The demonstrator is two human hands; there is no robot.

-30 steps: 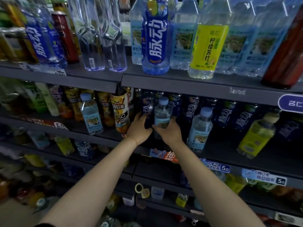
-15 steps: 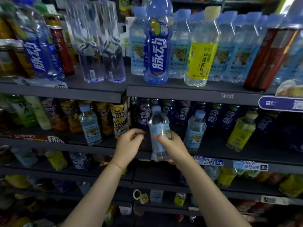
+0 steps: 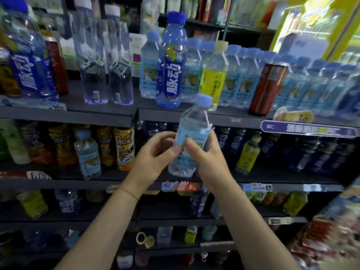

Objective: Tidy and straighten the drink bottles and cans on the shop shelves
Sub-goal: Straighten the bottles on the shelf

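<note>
I hold a small clear water bottle (image 3: 191,133) with a pale blue cap and light blue label in front of the shelves, tilted with its cap to the upper right. My right hand (image 3: 209,158) grips its lower body from the right. My left hand (image 3: 155,154) pinches its label from the left. Behind it, the upper shelf (image 3: 194,117) carries a row of the same pale-blue-label bottles (image 3: 239,82), a tall blue bottle (image 3: 172,71) and a yellow-label bottle (image 3: 214,78).
A dark red can (image 3: 267,88) stands among the water bottles on the upper shelf. The middle shelf (image 3: 282,179) holds dark blue bottles, a yellow-green bottle (image 3: 248,154), a small water bottle (image 3: 88,154) and orange tea bottles (image 3: 124,147). Lower shelves hold more drinks.
Both hands have lifted the small water bottle off the middle shelf and brought it up and toward me; the view has tilted upward to show more of the upper shelf.
</note>
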